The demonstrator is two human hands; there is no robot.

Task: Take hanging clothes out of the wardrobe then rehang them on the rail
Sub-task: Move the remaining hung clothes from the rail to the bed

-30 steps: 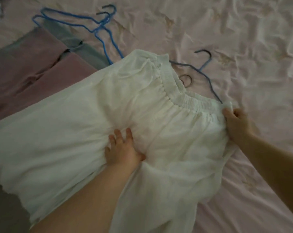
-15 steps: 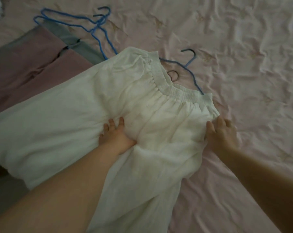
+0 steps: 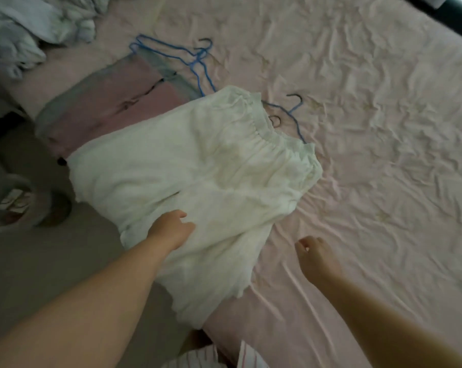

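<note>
1. White garment (image 3: 198, 166) lies spread on the bed (image 3: 370, 128), over a blue hanger (image 3: 294, 112)
2. Left hand (image 3: 171, 229) rests on its near part, fingers (image 3: 183, 215) relaxed
3. Right hand (image 3: 313, 254) hovers just right of it, fingers loosely curled, empty

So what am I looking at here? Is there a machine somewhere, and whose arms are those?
No machine: a person wears a camera on the head, looking down at their own bare arms. The one picture comes from there. Below is a bed with a wrinkled pink sheet. On it lies a white garment with a gathered band, hanging partly over the edge. The left hand rests on its lower part, though the view does not show whether it grips. The right hand hovers over the sheet, fingers loosely curled, holding nothing. Blue wire hangers lie beyond, beside a pink and grey garment.
</note>
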